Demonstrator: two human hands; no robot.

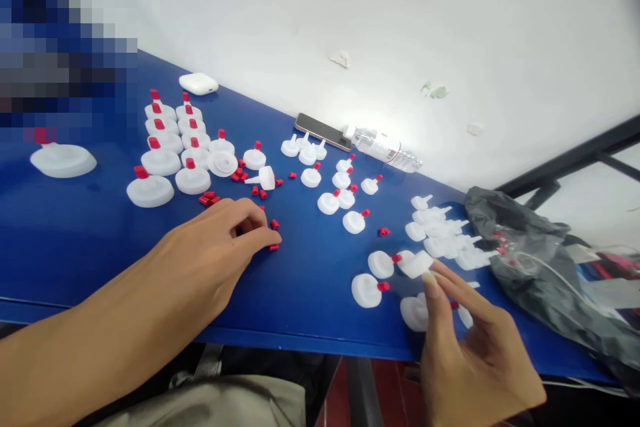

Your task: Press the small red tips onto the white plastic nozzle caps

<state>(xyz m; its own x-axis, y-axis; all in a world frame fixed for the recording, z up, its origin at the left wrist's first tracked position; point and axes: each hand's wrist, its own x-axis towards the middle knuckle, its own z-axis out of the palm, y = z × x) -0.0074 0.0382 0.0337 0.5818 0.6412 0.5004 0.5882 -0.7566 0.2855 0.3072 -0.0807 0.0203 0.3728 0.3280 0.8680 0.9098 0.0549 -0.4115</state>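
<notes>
My left hand [220,240] rests on the blue table [75,240], fingertips pinched over small red caps [274,225] near the middle. My right hand [465,340] is at the front right edge, thumb and fingers pinching a white plastic nozzle lid [416,264] just above the table. Two white lids with red caps fitted [367,289] lie just left of that hand. More capped lids [345,197] sit scattered in the middle. Uncapped white lids [440,233] lie in a heap beyond my right hand.
Rows of capped lids [170,147] stand at the back left, with a white earbud case [199,83] behind. A phone [323,131] and a lying water bottle [385,149] rest by the white wall. A grey plastic bag [540,267] sits at right.
</notes>
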